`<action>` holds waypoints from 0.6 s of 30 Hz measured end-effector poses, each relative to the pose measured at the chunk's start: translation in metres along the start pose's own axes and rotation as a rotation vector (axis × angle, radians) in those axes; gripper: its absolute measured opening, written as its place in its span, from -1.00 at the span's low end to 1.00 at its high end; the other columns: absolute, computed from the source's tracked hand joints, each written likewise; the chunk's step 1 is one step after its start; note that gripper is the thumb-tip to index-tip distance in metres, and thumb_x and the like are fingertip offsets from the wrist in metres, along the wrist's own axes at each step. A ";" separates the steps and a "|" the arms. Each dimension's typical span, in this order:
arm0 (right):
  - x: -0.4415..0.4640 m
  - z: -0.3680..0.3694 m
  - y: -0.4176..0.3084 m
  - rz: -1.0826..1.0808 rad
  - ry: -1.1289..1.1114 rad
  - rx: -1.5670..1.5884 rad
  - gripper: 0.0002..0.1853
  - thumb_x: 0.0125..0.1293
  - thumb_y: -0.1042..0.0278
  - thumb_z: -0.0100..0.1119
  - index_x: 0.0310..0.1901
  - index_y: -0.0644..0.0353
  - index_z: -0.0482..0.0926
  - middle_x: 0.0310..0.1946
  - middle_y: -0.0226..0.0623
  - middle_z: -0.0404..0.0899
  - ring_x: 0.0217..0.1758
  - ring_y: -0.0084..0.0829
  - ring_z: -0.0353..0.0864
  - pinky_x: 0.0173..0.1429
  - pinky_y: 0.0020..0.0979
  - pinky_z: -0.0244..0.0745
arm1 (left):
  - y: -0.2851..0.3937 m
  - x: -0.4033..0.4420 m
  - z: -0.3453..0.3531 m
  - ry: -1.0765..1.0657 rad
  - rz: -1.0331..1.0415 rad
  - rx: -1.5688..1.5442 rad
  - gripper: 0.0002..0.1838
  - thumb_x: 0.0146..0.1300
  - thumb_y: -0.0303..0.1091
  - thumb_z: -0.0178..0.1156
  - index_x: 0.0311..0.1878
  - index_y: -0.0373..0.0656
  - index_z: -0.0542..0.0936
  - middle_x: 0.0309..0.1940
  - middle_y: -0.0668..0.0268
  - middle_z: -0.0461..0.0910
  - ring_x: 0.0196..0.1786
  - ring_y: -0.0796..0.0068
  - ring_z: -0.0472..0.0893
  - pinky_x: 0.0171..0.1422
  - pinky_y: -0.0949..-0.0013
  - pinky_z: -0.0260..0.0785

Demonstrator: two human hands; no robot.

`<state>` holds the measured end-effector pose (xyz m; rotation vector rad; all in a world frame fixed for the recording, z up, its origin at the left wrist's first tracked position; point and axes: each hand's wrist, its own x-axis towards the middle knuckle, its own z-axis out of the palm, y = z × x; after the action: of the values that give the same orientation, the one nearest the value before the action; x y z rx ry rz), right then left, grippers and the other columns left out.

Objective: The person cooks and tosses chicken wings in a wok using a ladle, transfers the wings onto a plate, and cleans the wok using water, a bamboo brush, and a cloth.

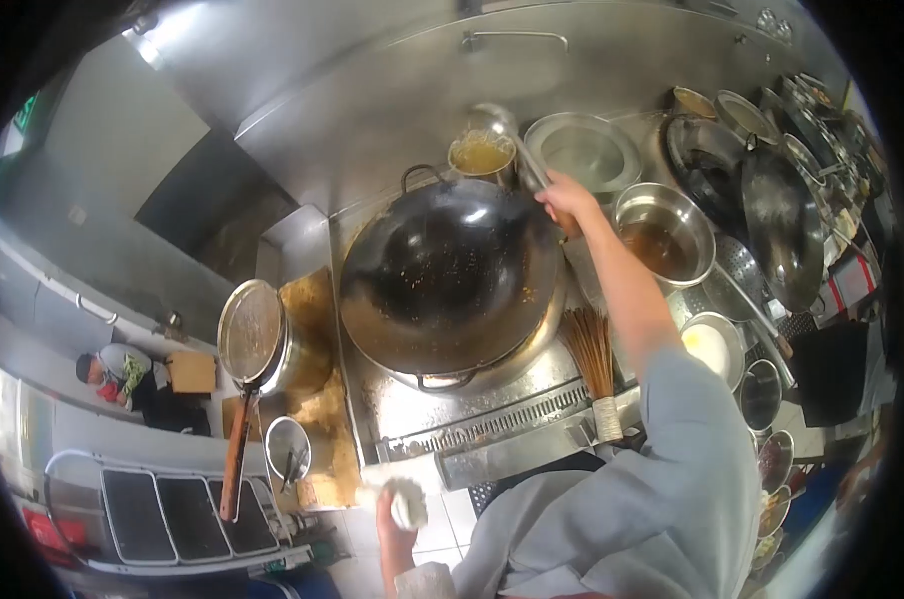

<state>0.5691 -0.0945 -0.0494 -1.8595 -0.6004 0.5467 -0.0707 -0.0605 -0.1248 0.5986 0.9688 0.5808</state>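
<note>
My right hand [567, 197] is closed around the handle of a ladle [534, 170], its arm stretched forward over the stove. The ladle's bowl is at the far rim of a metal pot of yellow liquid [480, 155]; whether it touches is unclear. In front of that pot sits a large black wok [447, 285] on the burner, with small bits stuck inside. Low by the stove's front edge, my left hand [394, 529] grips a bunched white cloth [408, 504], partly blurred.
A bamboo wok brush [592, 364] leans at the wok's right. Farther right are a pot of brown liquid [661, 235] and a stack of pans [786, 225]. At left, a strainer [252, 331] lies over a pot beside a metal cup [288, 449]. Another person [117, 374] is at far left.
</note>
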 end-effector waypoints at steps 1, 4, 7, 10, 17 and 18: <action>-0.025 0.003 0.006 0.000 0.118 0.033 -0.66 0.06 0.49 0.13 -0.09 0.42 0.44 -0.66 -0.14 0.53 -0.67 -0.34 0.53 -0.60 -0.30 0.42 | -0.006 -0.010 -0.022 0.049 0.064 0.052 -0.58 0.26 -0.02 0.05 0.09 -0.03 0.46 -0.09 0.22 0.57 -0.13 0.25 0.59 -0.15 0.21 0.51; -0.070 0.002 0.024 0.024 0.395 0.064 -0.56 0.09 0.52 0.10 0.03 0.45 0.31 -0.67 -0.16 0.48 -0.70 -0.35 0.50 -0.63 -0.36 0.42 | -0.018 -0.024 -0.054 0.186 0.122 0.149 -0.63 0.23 -0.15 0.12 0.03 -0.13 0.47 -0.14 0.21 0.57 -0.15 0.28 0.58 -0.12 0.25 0.49; -0.076 -0.006 0.037 0.071 0.377 0.163 -0.75 0.17 0.50 0.08 -0.14 0.39 0.35 -0.67 -0.26 0.43 -0.72 -0.46 0.43 -0.66 -0.43 0.39 | -0.027 -0.018 -0.038 0.251 0.311 0.468 -0.72 0.15 -0.37 0.22 -0.09 -0.23 0.48 -0.24 0.26 0.55 -0.20 0.42 0.56 -0.10 0.33 0.44; -0.061 -0.023 0.055 0.035 -0.053 1.360 -0.91 0.23 0.53 0.07 -0.30 0.25 0.35 -0.69 -0.41 0.34 -0.69 -0.57 0.38 -0.66 -0.55 0.35 | -0.014 -0.011 -0.003 -0.135 0.306 0.796 -0.64 0.10 -0.44 0.28 -0.02 -0.28 0.47 -0.34 0.29 0.57 -0.27 0.43 0.58 -0.09 0.36 0.44; -0.188 -0.019 -0.048 0.153 -0.370 2.056 -0.78 0.30 0.63 -0.06 -0.12 0.47 0.14 -0.50 -0.37 0.27 -0.61 -0.58 0.36 -0.62 -0.66 0.44 | -0.011 0.013 0.013 -0.508 0.188 0.896 -0.61 0.12 -0.40 0.28 0.01 -0.28 0.46 -0.24 0.30 0.58 -0.19 0.50 0.56 -0.05 0.39 0.42; -0.225 -0.012 -0.068 0.139 -0.306 2.039 -0.61 0.33 0.59 -0.09 0.08 0.53 0.02 -0.50 -0.36 0.25 -0.61 -0.57 0.35 -0.62 -0.64 0.44 | -0.001 0.007 0.025 -0.571 0.152 0.869 -0.62 0.13 -0.41 0.27 0.02 -0.26 0.46 -0.23 0.32 0.58 -0.18 0.51 0.55 -0.05 0.40 0.42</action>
<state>0.3935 -0.2232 0.0387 0.1321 0.0894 0.9563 -0.0451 -0.0613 -0.1187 1.5281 0.5937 0.0648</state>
